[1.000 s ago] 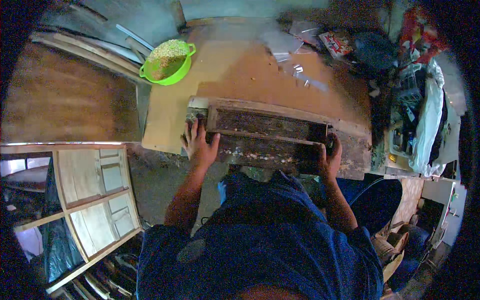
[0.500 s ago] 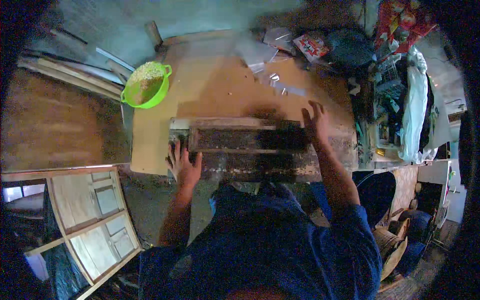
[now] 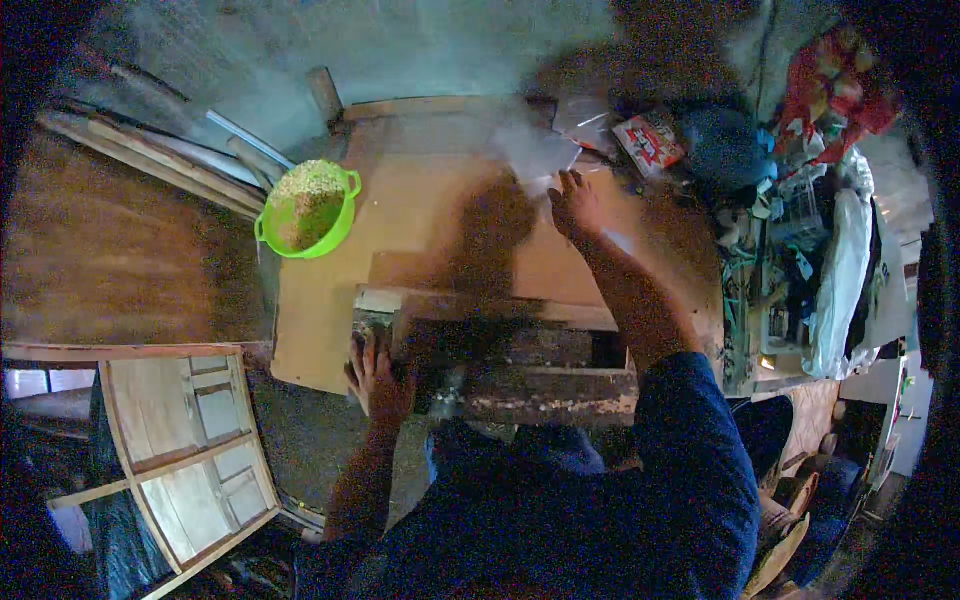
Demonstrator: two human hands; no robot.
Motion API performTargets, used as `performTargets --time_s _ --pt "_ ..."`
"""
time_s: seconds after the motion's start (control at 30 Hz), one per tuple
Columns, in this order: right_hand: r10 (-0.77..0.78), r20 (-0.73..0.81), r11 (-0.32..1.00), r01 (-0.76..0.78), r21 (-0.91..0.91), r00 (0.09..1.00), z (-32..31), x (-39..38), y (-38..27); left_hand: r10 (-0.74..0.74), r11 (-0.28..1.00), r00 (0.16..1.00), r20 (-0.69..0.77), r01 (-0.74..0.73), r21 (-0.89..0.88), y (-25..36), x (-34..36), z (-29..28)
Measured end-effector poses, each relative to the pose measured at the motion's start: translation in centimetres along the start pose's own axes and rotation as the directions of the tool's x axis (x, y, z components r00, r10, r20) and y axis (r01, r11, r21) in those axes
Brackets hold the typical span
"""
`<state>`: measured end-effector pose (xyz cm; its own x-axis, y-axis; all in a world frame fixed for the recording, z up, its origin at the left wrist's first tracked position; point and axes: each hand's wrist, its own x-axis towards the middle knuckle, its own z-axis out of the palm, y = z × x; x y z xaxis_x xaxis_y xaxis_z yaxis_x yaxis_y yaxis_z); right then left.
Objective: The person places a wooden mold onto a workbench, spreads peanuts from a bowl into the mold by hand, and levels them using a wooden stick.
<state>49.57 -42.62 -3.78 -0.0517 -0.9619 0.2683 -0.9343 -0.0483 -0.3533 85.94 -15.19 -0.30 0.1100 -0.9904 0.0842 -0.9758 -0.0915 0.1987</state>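
Observation:
At the near edge of the table, my left hand [image 3: 378,380] rests on the left end of a dark, worn wooden frame [image 3: 580,314], its fingers spread and holding nothing. The frame lies lengthwise, with dark recessed sections inside. My right hand [image 3: 577,207] reaches across the tan tabletop [image 3: 415,215], fingers apart, beside clear plastic wrapping [image 3: 540,165] at the back. Whether its fingertips touch the plastic, I cannot tell. Nothing shows in this hand.
On the table's left side sits a bright green two-handled bowl [image 3: 343,218] of pale grains or kernels. A red and white packet [image 3: 648,143] lies at the back right. Crates and a white plastic bag [image 3: 845,250] stand right. Wooden boards [image 3: 150,160] lean at the left.
My right hand has left the frame's right end and moved forward and left toward the plastic. My left hand stays at the frame's left end. The view has tilted slightly.

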Motion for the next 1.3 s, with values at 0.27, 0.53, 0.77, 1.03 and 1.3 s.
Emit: performTargets --time_s 0.27,0.53,0.77,1.03,1.3 --pt "-0.138 0.024 0.99 0.138 -0.007 0.99 3.0 5.4 -3.9 -0.002 0.998 0.999 0.045 -0.001 0.058 -0.5 0.0 0.7" --pt "-0.19 0.316 0.957 0.247 -0.153 0.93 5.7 8.4 -7.9 -0.012 1.0 1.0 0.006 0.012 -0.024 0.0 0.2 0.4" --pt "-0.215 0.149 0.954 0.241 -0.18 0.965 6.9 9.5 -10.0 -0.011 0.999 0.999 0.035 0.013 -0.044 0.0 0.3 -0.7" --pt "-0.2 0.339 0.918 0.297 -0.263 0.919 7.6 11.8 -8.5 -0.01 0.996 0.999 0.032 0.013 -0.086 0.1 0.6 -1.0" --pt "-0.403 -0.213 0.912 0.372 -0.172 0.89 2.1 12.9 -10.9 0.002 0.996 1.0 0.026 0.0 -0.086 0.1 0.2 -1.2"
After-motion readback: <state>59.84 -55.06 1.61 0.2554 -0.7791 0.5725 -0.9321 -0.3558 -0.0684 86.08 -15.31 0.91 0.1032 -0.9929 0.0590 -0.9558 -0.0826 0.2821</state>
